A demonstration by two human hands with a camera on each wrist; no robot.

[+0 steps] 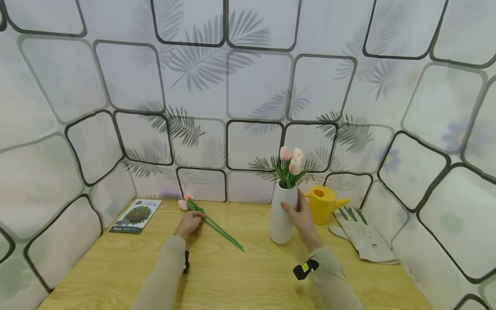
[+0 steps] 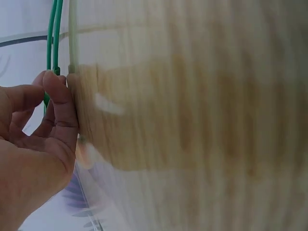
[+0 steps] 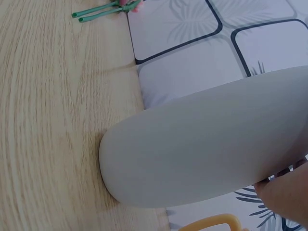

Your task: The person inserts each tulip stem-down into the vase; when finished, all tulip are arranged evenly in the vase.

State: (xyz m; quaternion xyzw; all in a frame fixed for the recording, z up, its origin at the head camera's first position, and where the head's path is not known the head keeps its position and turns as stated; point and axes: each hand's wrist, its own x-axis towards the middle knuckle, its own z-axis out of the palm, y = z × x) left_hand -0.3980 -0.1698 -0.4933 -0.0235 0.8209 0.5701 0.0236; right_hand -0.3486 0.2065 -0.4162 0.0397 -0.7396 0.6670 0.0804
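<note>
At the left of the wooden table, my left hand (image 1: 190, 224) pinches the green stems of artificial pink tulips (image 1: 221, 232) lying near the wall. Thumb and fingertips meet around these tulip stems (image 2: 57, 33) in the left wrist view. A tall white vase (image 1: 280, 217) stands upright right of centre, with pink and white tulips (image 1: 295, 164) in its mouth. My right hand (image 1: 304, 218) grips the vase from its right side, fingers partly hidden behind it. In the right wrist view, the vase (image 3: 192, 149) fills the middle, with part of the right hand (image 3: 288, 195) at its side.
A yellow watering can (image 1: 322, 206) stands just right of the vase. Pale gardening gloves (image 1: 366, 241) lie farther right against the wall. A seed packet with a sunflower picture (image 1: 136, 216) lies at the far left. Patterned walls enclose the table (image 1: 236, 280) at the back and sides.
</note>
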